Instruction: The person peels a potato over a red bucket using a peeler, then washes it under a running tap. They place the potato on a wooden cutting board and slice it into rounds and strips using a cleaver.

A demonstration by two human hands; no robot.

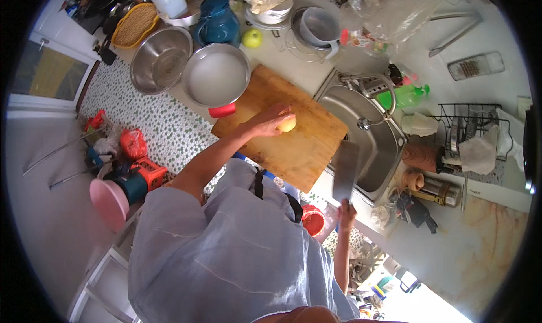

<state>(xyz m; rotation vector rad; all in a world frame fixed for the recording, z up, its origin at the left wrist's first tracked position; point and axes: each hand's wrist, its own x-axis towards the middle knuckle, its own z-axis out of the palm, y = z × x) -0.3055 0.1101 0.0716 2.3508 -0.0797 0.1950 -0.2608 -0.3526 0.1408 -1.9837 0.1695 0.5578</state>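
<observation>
My left hand point(271, 122) is curled around a pale yellow, rounded piece of produce point(287, 125), which looks peeled; its exact kind is unclear. That hand is over a worn wooden cutting board point(305, 153), and the fingers partly cover the piece. To the right, my right hand point(347, 215) grips the handle of a broad-bladed cleaver point(345, 170). The blade points away from me, past the board's right corner and over the near side of the steel sink point(374, 153). Beyond the board's left side sits a steel pan point(218, 74) holding whitish, cloudy contents.
A steel basin point(163, 60) stands left of the pan. Behind are a blue pitcher point(218, 20), a green apple point(252, 38) and a grey strainer point(317, 26). The faucet point(391, 98) arches over the sink. Right of it stand a wire rack point(474, 111) and a steel flask point(440, 191).
</observation>
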